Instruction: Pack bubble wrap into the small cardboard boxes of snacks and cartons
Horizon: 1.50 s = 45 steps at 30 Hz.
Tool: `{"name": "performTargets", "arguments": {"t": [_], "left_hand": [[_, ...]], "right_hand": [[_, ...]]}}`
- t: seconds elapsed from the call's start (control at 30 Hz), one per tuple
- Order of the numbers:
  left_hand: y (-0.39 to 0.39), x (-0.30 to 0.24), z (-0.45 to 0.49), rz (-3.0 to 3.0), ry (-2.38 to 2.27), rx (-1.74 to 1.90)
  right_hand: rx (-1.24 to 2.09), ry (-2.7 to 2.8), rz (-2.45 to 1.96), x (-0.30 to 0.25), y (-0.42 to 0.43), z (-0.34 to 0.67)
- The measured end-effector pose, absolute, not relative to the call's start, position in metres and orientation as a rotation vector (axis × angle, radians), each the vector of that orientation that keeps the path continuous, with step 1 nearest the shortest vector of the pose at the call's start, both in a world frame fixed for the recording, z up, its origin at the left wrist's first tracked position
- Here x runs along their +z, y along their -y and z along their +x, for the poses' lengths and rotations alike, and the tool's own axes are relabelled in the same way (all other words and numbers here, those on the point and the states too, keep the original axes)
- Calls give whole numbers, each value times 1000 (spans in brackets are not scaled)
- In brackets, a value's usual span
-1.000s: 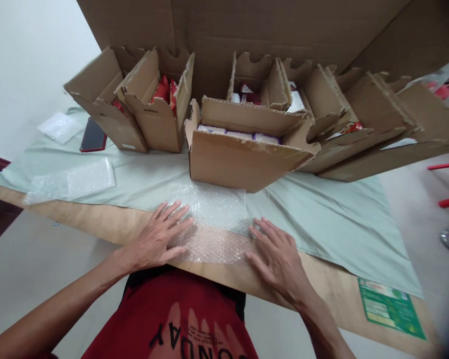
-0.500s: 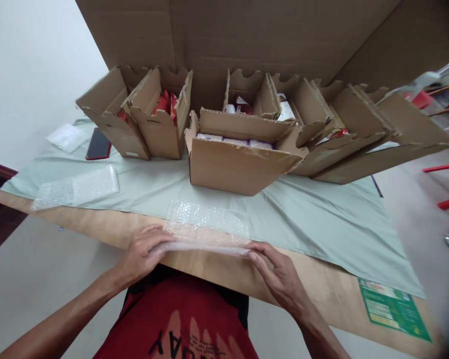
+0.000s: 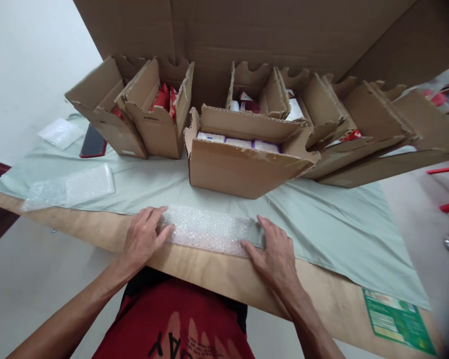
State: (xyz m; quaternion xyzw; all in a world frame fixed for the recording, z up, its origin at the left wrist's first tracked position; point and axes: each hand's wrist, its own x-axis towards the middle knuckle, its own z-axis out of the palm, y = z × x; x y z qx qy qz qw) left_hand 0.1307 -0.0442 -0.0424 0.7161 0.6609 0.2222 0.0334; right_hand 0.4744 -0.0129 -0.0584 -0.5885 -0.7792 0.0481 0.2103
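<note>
A folded sheet of clear bubble wrap (image 3: 209, 230) lies across the near edge of the pale green cloth (image 3: 333, 229) on the wooden table (image 3: 217, 271). My left hand (image 3: 144, 237) lies flat on its left end, fingers stretched out. My right hand (image 3: 275, 252) presses flat on its right end, fingers spread. Just behind the wrap stands an open cardboard box (image 3: 243, 164) with white packs inside.
More open cardboard boxes (image 3: 149, 117) with red packs line the back, against a tall cardboard wall (image 3: 247, 30). Another bubble wrap sheet (image 3: 71, 185) and a dark phone (image 3: 93, 142) lie at the left. A green leaflet (image 3: 396, 321) sits at the near right corner.
The bubble wrap lay flat under both hands, then its near edge was lifted and folded over away from me. Both hands now press the folded strip down.
</note>
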Motion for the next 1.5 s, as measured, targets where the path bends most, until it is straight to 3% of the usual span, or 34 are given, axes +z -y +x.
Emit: {"name": "performTargets", "arguments": {"t": [0.2, 0.5, 0.7, 0.93, 1.1, 1.37, 1.43, 1.5], "left_hand": [[43, -48, 133, 2169, -2123, 622], [58, -33, 145, 1665, -1956, 1033], [71, -36, 140, 1444, -1755, 937], [74, -32, 138, 1797, -1527, 772], [71, -4, 141, 2126, -1349, 611], [-9, 98, 160, 2683, -1595, 1703], [-43, 115, 168, 2646, -1560, 1804], [-74, 123, 173, 2571, -1539, 1573]], "right_hand": [[177, 2213, -1605, -61, -1, 467], [1062, 1467, -1496, -39, 28, 450], [1239, 1386, -1396, -42, 42, 463], [844, 2134, -1394, -41, 63, 467], [505, 2328, -1094, 3, 49, 466], [-579, 1979, -870, 108, -21, 473], [-569, 1891, -860, 124, -54, 471], [-360, 1905, -946, 135, -90, 472]]}}
